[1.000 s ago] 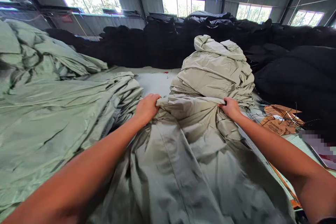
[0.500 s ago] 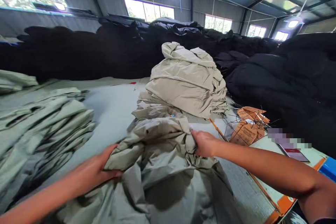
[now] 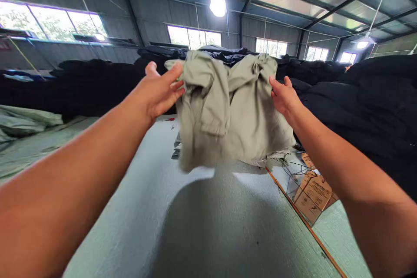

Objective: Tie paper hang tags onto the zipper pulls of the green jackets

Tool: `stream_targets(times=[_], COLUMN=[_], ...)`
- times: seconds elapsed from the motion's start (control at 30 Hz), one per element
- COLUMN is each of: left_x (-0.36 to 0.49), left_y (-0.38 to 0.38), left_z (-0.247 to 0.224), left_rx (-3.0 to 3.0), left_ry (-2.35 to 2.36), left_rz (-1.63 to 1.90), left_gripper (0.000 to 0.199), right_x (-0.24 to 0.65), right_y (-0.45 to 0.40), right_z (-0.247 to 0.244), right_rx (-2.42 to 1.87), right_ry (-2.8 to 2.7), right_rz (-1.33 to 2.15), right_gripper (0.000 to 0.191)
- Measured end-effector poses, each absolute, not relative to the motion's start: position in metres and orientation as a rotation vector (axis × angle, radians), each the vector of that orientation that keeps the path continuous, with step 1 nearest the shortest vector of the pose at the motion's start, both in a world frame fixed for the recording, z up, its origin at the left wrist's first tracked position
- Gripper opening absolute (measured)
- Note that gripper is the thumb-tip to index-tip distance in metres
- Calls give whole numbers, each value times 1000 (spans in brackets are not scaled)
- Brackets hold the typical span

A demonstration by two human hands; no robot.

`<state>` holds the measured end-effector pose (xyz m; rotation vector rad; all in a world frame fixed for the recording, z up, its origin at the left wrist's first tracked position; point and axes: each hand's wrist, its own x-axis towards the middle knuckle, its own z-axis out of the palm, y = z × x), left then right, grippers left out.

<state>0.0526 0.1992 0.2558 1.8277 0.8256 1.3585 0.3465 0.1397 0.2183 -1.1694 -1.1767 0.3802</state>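
A light khaki jacket is in the air over the far part of the table, its lower edge blurred by motion. One sleeve with a gathered cuff hangs down its front. My left hand is at the jacket's left edge, fingers spread apart and not closed around the cloth. At the right edge, my right hand has its fingers stretched out against or just beside the fabric; some fingertips are hidden. Behind the jacket, the pile of khaki garments is mostly covered, with only its edges showing.
Brown cardboard tags with black strings lie on the right of the pale table, beside an orange-brown strip. Dark garments are heaped along the back and right. More greenish cloth lies at the left.
The jacket has gone from the near table up and forward to over the pile. Both arms are stretched out further, and my left hand's fingers have spread. The view has tilted up.
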Motion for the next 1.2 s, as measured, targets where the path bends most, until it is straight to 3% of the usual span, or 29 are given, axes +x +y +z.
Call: stream_targets(times=[0.13, 0.33, 0.53, 0.7, 1.0, 1.2], left_x=[66, 25, -78, -173, -247, -300], left_y=[195, 166, 95, 20, -91, -96], left_z=[242, 154, 91, 39, 21, 9], left_rx=[1581, 1671, 2095, 2334, 2567, 2464], left_ry=[858, 1083, 1256, 1579, 1922, 2118], left_rz=[1339, 1061, 828, 812, 896, 765], left_gripper=[86, 84, 86, 70, 52, 61], right_x=[349, 287, 192, 126, 47, -43], right_y=[128, 96, 71, 60, 68, 62], right_z=[200, 127, 85, 64, -3, -5], right_rx=[-1303, -1505, -1570, -1471, -1034, -522], right_ry=[-1143, -1320, -1794, -2093, -2373, -2497], right_rz=[495, 818, 1112, 1232, 843, 479], right_gripper=[89, 77, 76, 81, 61, 48])
